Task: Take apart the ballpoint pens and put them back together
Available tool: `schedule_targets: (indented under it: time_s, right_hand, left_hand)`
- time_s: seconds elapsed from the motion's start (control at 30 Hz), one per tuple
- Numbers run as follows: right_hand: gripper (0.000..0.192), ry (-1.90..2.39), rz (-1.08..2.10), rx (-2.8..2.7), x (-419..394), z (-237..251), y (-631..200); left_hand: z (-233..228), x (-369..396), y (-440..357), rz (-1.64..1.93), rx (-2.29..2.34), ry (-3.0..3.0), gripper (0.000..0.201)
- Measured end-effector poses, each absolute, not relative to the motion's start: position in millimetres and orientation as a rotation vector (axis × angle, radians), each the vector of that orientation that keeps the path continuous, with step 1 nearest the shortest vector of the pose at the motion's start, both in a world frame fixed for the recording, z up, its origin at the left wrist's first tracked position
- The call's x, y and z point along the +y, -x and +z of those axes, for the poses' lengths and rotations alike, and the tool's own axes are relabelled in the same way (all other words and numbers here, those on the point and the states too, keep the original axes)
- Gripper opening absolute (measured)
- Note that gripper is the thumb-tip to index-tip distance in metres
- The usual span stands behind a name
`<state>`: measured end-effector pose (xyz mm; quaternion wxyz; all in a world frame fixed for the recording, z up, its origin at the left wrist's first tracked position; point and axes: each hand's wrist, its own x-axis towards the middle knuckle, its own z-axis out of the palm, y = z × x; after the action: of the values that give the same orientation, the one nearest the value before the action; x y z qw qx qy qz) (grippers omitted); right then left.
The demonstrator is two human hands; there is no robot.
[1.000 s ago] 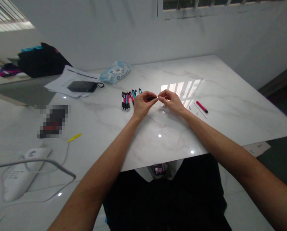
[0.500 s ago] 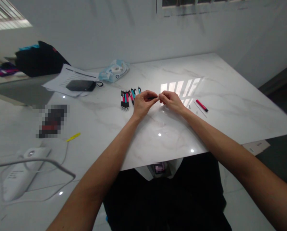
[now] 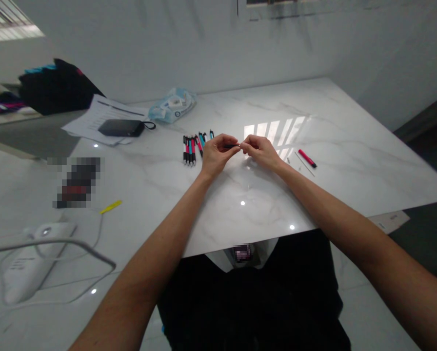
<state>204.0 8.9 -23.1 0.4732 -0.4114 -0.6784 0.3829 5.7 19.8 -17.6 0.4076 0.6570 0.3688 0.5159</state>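
Slim dark pen part (image 3: 232,146) lies level, axis left-right; left hand (image 3: 214,155) pinches it, right hand (image 3: 261,151) pinches its tip.

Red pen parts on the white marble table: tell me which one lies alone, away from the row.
The short red pen barrel to the right of the right hand lies alone beside a thin refill; the red-and-teal pens sit bunched beyond the left hand.
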Motion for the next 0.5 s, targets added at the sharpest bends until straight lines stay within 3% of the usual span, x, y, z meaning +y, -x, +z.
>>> schedule_targets:
  time_s: [0.3, 0.5]
  right_hand:
    - [0.067, 0.986, 0.983, -1.594, 2, -21, -194]
    - [0.043, 1.054, 0.758, -1.682, -4, -17, -196]
  left_hand:
    - [-28, 25, -8, 1.382, 0.866, -1.395, 0.052]
    - [-29, 32, -3, 1.341, 0.927, -1.408, 0.045]
